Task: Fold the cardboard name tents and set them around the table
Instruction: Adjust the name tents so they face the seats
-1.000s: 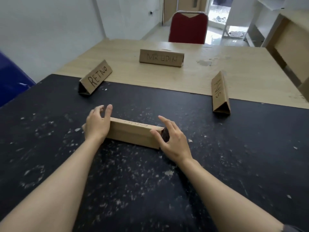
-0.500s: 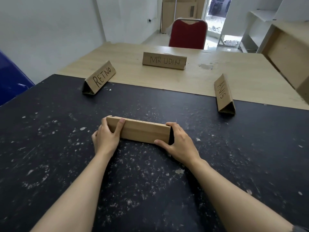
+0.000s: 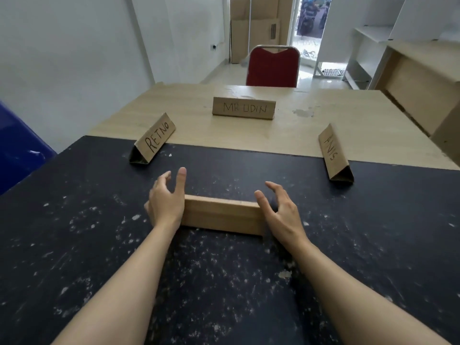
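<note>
Four cardboard name tents on the table (image 3: 74, 220), nearest tent (image 3: 221, 216) between two hands, left hand (image 3: 166, 200) and right hand (image 3: 278, 210) spread open, one red chair (image 3: 272, 66)

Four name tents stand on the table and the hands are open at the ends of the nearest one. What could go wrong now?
1. The left hand and right hand are open right beside the near tent, so pulling back carelessly could knock it askew.
2. Its near face shows no writing, so I cannot tell whether the name faces the right way.
3. The RETNO tent sits across the seam between the tabletops, so it may wobble.
</note>
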{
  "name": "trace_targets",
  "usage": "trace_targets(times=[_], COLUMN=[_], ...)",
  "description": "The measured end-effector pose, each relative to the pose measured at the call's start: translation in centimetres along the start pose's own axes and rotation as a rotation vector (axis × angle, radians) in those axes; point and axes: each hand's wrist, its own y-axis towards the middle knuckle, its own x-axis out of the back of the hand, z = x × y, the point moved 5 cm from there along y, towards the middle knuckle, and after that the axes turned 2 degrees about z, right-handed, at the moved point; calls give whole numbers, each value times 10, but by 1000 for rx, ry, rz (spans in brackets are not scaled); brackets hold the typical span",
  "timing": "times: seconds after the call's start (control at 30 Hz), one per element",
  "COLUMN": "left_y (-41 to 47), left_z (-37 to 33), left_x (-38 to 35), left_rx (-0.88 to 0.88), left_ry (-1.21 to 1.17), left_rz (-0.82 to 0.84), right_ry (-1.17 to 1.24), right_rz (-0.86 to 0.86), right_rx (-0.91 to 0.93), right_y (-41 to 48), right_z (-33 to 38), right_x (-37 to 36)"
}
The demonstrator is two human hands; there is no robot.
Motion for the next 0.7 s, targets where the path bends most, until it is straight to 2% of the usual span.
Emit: trace_targets(times=[0.17,0.27,0.4,0.57,0.7], left_y=[57,100,170,247,288], left_z=[-72,-94,-98,-80,-78], left_x=[-29,-75,-154,-216,-241], left_rx=[-198,-196,-143,-99,-158], left_ry=[38,-19,97,114,158], left_rz=[53,186,402,350,264], right_ry=[66,87,57,-69,-192], right_rz=[-80,-97,-81,-104,-135], right_rx=[-37,-85,-124,-134,-115], right_y=[70,132,221,308,364], right_z=[13,6,-27,-65,-76], right_x=[12,17,13,10,11])
